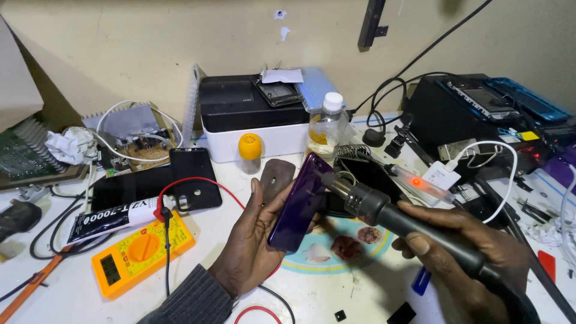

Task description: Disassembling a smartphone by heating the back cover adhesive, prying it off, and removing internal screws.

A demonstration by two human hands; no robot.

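My left hand [249, 243] holds a purple phone [299, 203] on edge, its glossy back facing right, above the white bench. My right hand [462, 240] grips the black handle of a hot air gun [384, 210]. Its metal nozzle [336, 182] points at the phone's upper back, almost touching it. A grey sleeve covers my left forearm.
A yellow multimeter [141, 252] with red and black leads lies at the left, beside a black glue tube [111, 217] and a black phone cover [193, 178]. Behind stand a black-and-white box [252, 117], a clear bottle [329, 123], a black station [456, 108] and tangled cables.
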